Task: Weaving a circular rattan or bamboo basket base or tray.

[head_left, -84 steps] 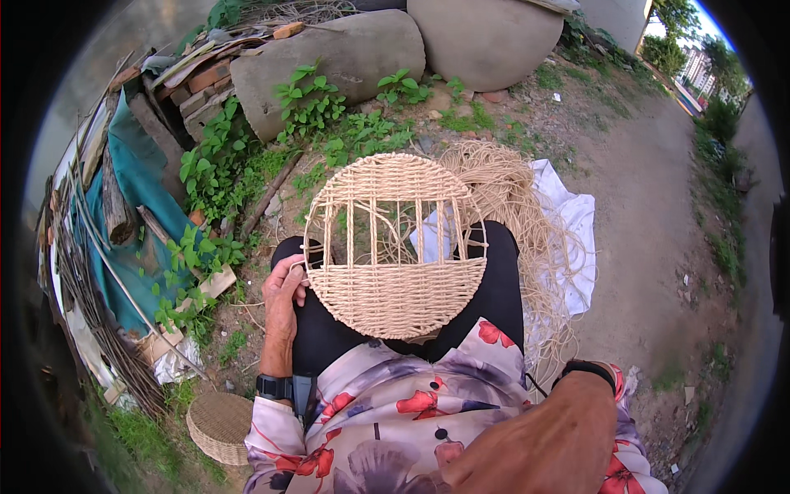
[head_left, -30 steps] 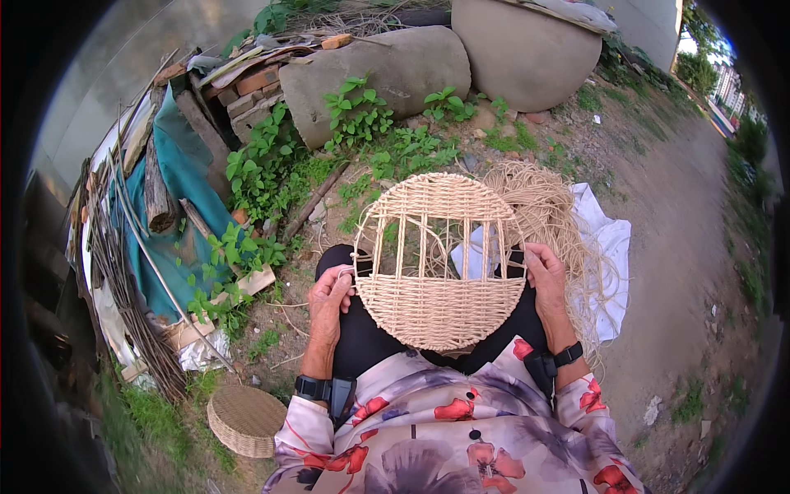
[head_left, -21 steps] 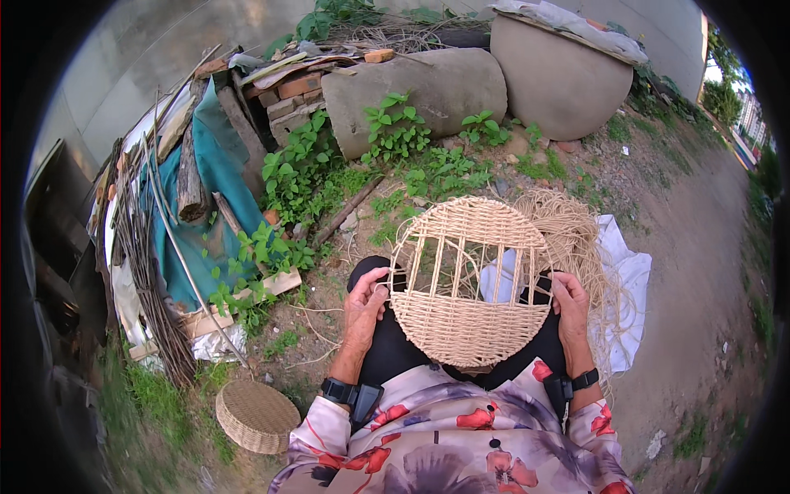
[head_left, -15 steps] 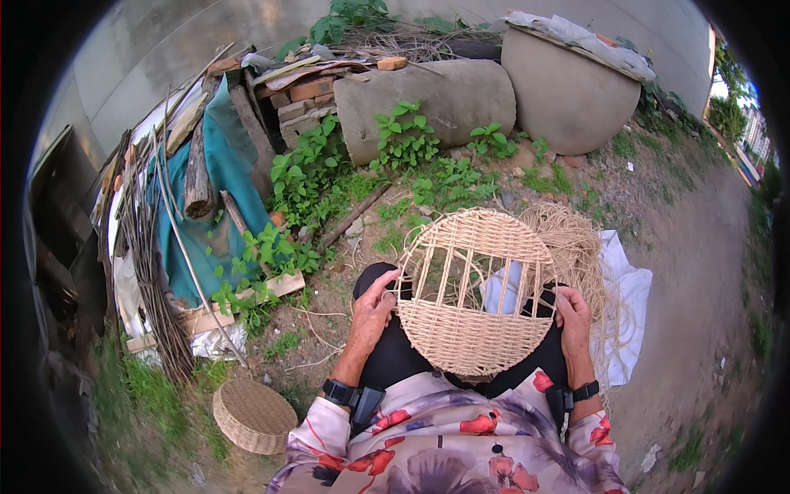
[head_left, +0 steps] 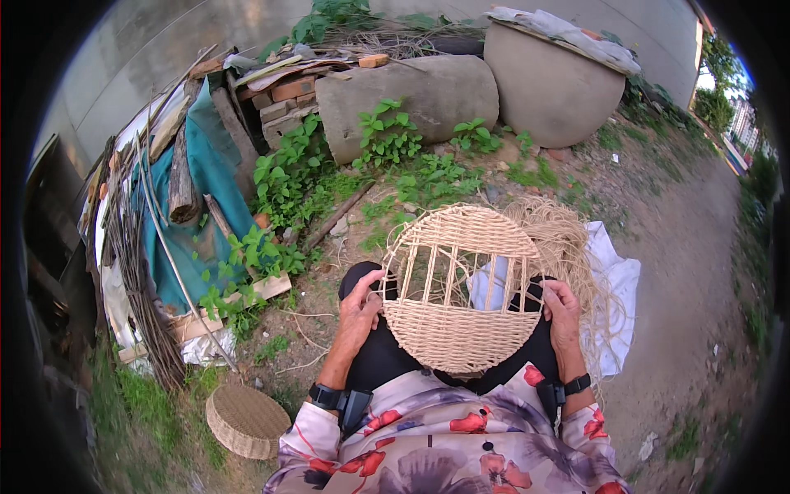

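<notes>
A round woven panel of pale twisted cord (head_left: 462, 336) stands tilted above my lap. Tight weaving fills its top and bottom, while bare upright cords cross the open band in the middle. My left hand (head_left: 360, 300) grips its left rim with thumb and fingers. On the opposite rim, my right hand (head_left: 563, 306) pinches the edge beside the open band. Behind the panel to the right lies a loose heap of the same cord (head_left: 559, 239), partly on a white cloth (head_left: 619, 284).
A finished-looking round woven basket piece (head_left: 247, 418) rests on the ground at lower left. Sticks and a teal sheet (head_left: 202, 181) are piled at left. Farther back are a concrete cylinder (head_left: 411, 99), a large covered clay vat (head_left: 551, 86) and leafy plants (head_left: 288, 177).
The whole view has shifted slightly, so the scene sits a little farther left. Both hands keep their hold on the panel's rim, and its weaving looks the same.
</notes>
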`<state>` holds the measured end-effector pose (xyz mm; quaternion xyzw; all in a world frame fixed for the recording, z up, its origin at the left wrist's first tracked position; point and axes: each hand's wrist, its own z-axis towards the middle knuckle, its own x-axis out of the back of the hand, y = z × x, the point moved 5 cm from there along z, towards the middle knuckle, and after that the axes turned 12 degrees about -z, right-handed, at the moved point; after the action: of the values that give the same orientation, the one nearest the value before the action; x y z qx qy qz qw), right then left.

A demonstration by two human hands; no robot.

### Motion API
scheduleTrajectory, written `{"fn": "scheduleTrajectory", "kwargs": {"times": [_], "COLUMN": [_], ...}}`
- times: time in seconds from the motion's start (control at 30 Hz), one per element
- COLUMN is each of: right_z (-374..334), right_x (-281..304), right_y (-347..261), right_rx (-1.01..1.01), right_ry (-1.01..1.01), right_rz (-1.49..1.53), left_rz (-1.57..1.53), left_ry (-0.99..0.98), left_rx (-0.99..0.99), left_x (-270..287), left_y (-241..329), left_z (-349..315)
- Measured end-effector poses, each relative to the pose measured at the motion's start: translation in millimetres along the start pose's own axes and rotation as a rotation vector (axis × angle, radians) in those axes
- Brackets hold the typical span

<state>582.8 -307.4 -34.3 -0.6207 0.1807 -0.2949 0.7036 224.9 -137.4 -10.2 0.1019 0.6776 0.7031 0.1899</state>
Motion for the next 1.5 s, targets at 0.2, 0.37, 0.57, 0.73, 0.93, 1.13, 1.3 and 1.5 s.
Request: {"fn": "scheduleTrajectory", "kwargs": {"times": [0.2, 0.37, 0.57, 0.73, 0.93, 1.13, 1.3, 1.5], "right_z": [0, -1, -3, -3, -5, -4, -3, -5], "right_x": [-4, -1, 0, -1, 0, 3, -3, 4], "right_y": [-1, -1, -4, -6, -9, -4, -10, -6], "right_rx": [-0.009, -0.001, 0.003, -0.015, -0.017, -0.025, -0.01, -0.013], "right_ry": [-0.023, -0.012, -0.011, -0.011, 0.007, 0.013, -0.009, 0.024], "right_rz": [-0.024, -0.01, -0.004, -0.022, -0.021, -0.022, -0.008, -0.033], "left_rz": [-0.004, -0.008, -0.012, -0.008, 0.011, 0.003, 0.003, 0.015], "left_ry": [0.01, -0.007, 0.014, 0.011, 0.009, -0.017, 0.001, -0.039], "left_rx": [-0.004, -0.008, 0.001, -0.001, -0.001, 0.011, 0.004, 0.002], "left_x": [2, 0, -1, 0, 1, -1, 0, -3], "left_y": [0, 1, 1, 1, -2, 2, 4, 10], "left_z": [-5, -5, -9, -11, -12, -10, -13, -16]}}
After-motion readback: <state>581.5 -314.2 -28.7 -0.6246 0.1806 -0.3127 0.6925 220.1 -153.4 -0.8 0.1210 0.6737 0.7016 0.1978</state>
